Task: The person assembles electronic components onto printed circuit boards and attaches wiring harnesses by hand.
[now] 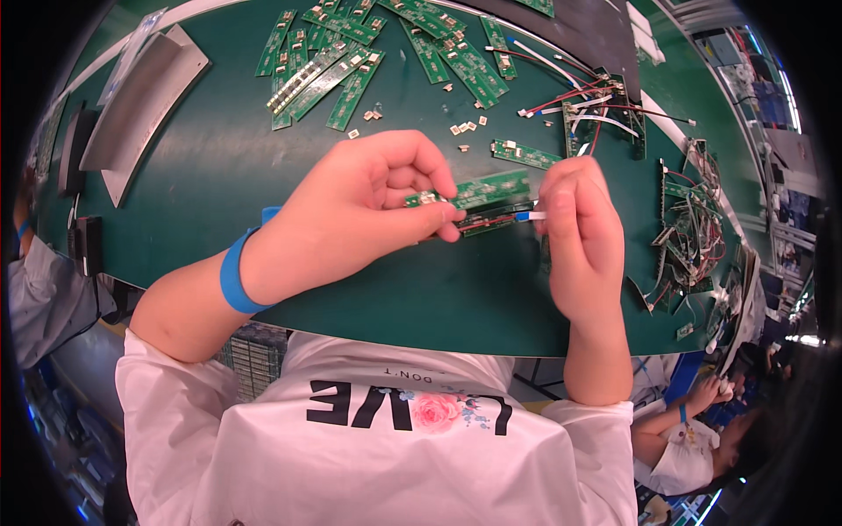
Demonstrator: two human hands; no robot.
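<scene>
A narrow green circuit board (491, 189) is held above the middle of the dark green tabletop (210, 175), its long axis running left to right with the right end tilted slightly up and away. The left hand (351, 215) grips the board's left end, fingers (421, 171) curled over the top and the thumb pressed along the near edge. Red and black wires (484, 222) run just under the board to a small white connector (531, 216) — this the right hand (583, 228) pinches between clenched fingers at the board's right end. A blue wristband (231, 279) circles the left wrist. Beyond the hands lie a single loose board (524, 154), a scattered pile of like boards (351, 61) and small white parts (463, 128). To the right sit wired boards (605, 110) and a tangle of wires (693, 228) — to the left, grey metal plates (140, 96).
</scene>
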